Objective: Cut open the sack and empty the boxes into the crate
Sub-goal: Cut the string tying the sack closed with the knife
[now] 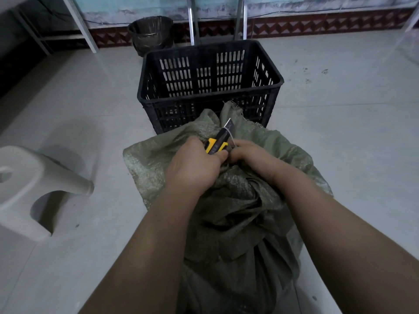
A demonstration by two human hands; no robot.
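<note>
Floor: pale grey tiles, glossy, with a few dark specks at the far right.
Sack: green woven sack standing on the floor directly below the camera, between the two forearms; its top is gathered into a crumpled neck that leans towards the crate.
Left hand: left hand is over the sack's neck, fingers curled round the handle of the knife, thumb lying along its side.
Right hand: right hand is just beside the left, fingers curled and clamped on the bunched neck of the sack.
Knife: yellow and black utility knife, its blade out and pointing up and away, against the gathered cloth.
Stool: white plastic stool on the floor at the left, well apart from the sack.
Crate: black slotted plastic crate upright just behind the sack, whose top edge touches the crate's front wall.
Bin: dark round bin behind the crate's left corner, near the wall.
Wall: red-patterned tile band along the base, light blue above, with metal legs standing before it.
</note>
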